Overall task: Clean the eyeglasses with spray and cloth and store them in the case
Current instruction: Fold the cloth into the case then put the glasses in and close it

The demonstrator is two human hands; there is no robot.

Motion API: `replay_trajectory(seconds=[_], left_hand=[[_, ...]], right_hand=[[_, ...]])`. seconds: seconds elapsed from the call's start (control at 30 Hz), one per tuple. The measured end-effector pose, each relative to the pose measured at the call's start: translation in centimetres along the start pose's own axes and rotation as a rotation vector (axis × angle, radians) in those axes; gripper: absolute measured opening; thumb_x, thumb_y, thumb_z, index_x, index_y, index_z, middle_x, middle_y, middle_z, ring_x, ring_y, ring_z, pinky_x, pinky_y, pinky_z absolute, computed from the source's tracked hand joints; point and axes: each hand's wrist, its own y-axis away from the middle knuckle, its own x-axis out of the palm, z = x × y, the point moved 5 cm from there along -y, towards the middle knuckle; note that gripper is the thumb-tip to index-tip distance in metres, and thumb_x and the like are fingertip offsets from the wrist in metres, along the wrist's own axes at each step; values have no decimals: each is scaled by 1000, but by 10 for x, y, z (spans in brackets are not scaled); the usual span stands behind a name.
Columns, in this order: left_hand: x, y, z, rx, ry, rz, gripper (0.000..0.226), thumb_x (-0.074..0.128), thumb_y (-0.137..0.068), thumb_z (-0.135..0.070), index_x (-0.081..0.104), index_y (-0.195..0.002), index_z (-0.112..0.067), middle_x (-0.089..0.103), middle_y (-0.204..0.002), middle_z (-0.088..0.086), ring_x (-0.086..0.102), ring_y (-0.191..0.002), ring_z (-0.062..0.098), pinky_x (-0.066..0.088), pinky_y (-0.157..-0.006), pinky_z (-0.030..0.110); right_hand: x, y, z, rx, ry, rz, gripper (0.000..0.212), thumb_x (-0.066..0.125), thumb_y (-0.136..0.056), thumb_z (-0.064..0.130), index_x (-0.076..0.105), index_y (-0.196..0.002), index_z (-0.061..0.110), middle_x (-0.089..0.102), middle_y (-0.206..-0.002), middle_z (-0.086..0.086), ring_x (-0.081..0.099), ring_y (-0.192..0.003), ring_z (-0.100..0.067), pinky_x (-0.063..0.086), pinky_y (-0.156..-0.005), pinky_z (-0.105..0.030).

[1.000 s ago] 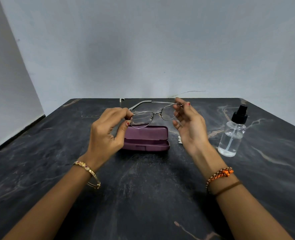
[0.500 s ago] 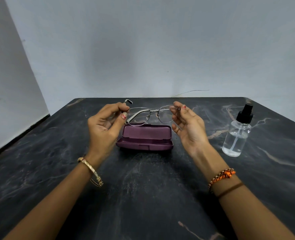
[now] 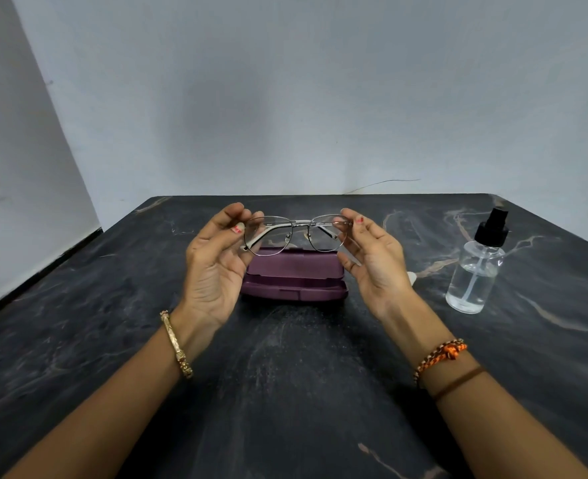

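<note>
Holding one pair of eyeglasses (image 3: 296,233) between two hands above a dark marble table (image 3: 302,392): left hand (image 3: 216,267) pinches the frame's 9 o'clock end, right hand (image 3: 375,261) pinches its 3 o'clock end. One maroon case (image 3: 294,280), lid closed, lies below at the glasses' 6 o'clock. One clear spray bottle (image 3: 475,271), black-capped, stands upright at 3 o'clock, well apart from the right hand.
</note>
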Motion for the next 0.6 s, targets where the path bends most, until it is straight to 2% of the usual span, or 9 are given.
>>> replay_trajectory(seconds=[0.1,0.2,0.27,0.4,0.5,0.6], left_hand=[[-6,-2,4,-34,28,-45,35,39,-81,8,65,-75,-14,69,-65,-5,69,-76,12,56,-69,24],[-9,-2,6,-58,27,-62,33,37,-84,8,62,-78,-12,69,-64,-5,69,-74,11,56,-68,23],[-11,-3,7,-78,17,-70,30,37,-84,8,60,-80,-11,69,-64,-5,69,-74,11,57,-67,24],[-18,-6,4,-76,-30,-108,28,39,-84,8,59,-82,-11,70,-64,-4,69,-72,11,57,-65,23],[-26,-11,1,-112,9,-106,26,40,-85,5,59,-82,-12,69,-64,-6,69,-71,11,57,-63,23],[-39,-19,-16,-147,79,-82,22,43,-84,2,60,-81,-11,70,-65,-5,70,-71,12,57,-62,24]], right_hand=[[1,-1,-3,7,-15,-11,23,47,-92,21,66,-80,25,71,-65,18,60,-82,-1,44,-73,-24],[3,0,-6,38,-75,4,23,46,-93,16,65,-81,18,71,-63,11,63,-72,-6,54,-60,-19],[2,0,-6,46,-98,-7,23,45,-93,12,65,-81,13,71,-63,7,64,-69,-8,55,-57,-18],[5,4,0,-26,-5,-23,20,47,-92,7,64,-82,9,66,-78,-3,65,-74,-7,56,-60,-18],[11,11,2,-75,77,-20,18,48,-91,7,64,-83,9,65,-79,-4,66,-69,-6,56,-59,-16],[28,22,5,-114,149,7,17,50,-91,8,65,-83,10,65,-78,-3,63,-74,-10,55,-57,-15]])
